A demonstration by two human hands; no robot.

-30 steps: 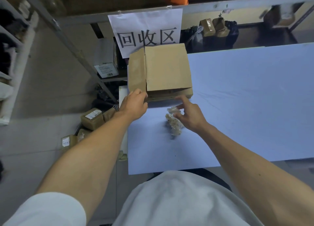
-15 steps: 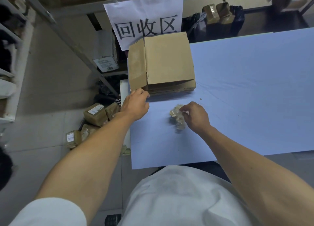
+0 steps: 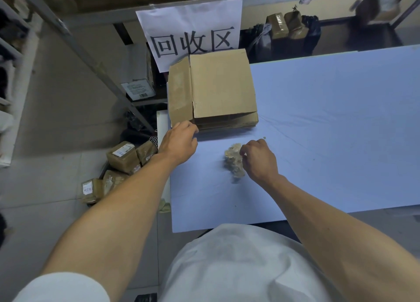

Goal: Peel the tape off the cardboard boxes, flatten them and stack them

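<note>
Right hand [image 3: 259, 159] is seen with curled fingers pinching the wad of peeled tape [image 3: 234, 163], which lies on the blue surface [image 3: 329, 124] just in front of the stack. Left hand [image 3: 179, 140] is placed at the near left corner of the flattened cardboard boxes [image 3: 218, 90]; its fingers are bent, but whether they grip the edge or merely touch it cannot be told. The boxes are stacked at the far left corner of the surface, below a paper sign [image 3: 191, 31]. The top box is judged to be stripped of tape, flattened and stacked. Several taped parcels [image 3: 123, 157] are seen on the floor beside the surface; if these belong to the job, much work is left.
</note>
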